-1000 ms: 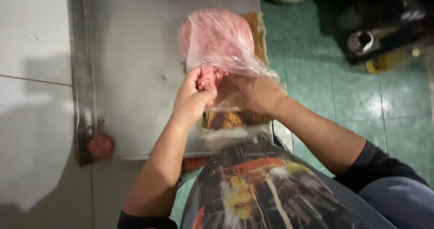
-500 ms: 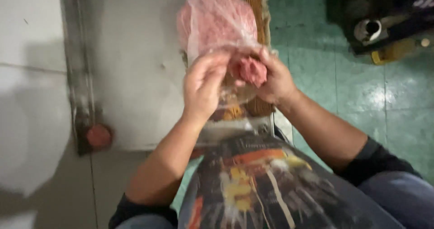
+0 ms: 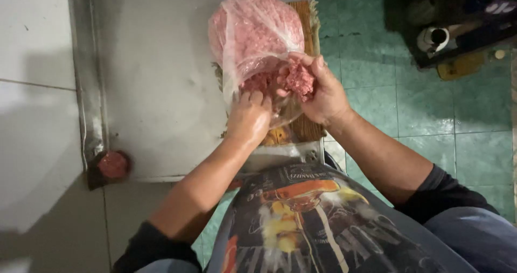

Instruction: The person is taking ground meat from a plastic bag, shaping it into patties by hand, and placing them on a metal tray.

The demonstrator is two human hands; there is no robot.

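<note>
Item: clear, thin plastic bag (image 3: 253, 36) bulging with pink minced meat, lying on a grey stainless-steel worktable (image 3: 156, 90) near its right-hand edge, its open mouth facing the person. The bag is partly overlapping a brown wooden board (image 3: 307, 125), which is sitting at the table's right side and showing again beneath the hands.

Left hand (image 3: 249, 117): reaching into the mouth of the bag, back of the hand upward, fingers curled and dipping into the mince at the opening. The fingertips are hidden among the meat and plastic, so whether they are pinching a portion cannot be told.

Right hand (image 3: 318, 92): cupped just right of the bag's mouth, fingers bent around a small, rough lump of pink mince (image 3: 299, 79), thumb arching over its top. The lump is sitting in the fingers, just beside the bag's opening and touching its plastic rim.

Also present: a round dull-red cap-like object (image 3: 113, 165) sitting at the table's near left corner, well apart from the bag. A raised metal rim is running along the table's left side against pale wall tiles. Green floor tiles (image 3: 409, 106) are showing to the right. The person is wearing a dark apron with an orange and yellow printed picture (image 3: 301, 224).
</note>
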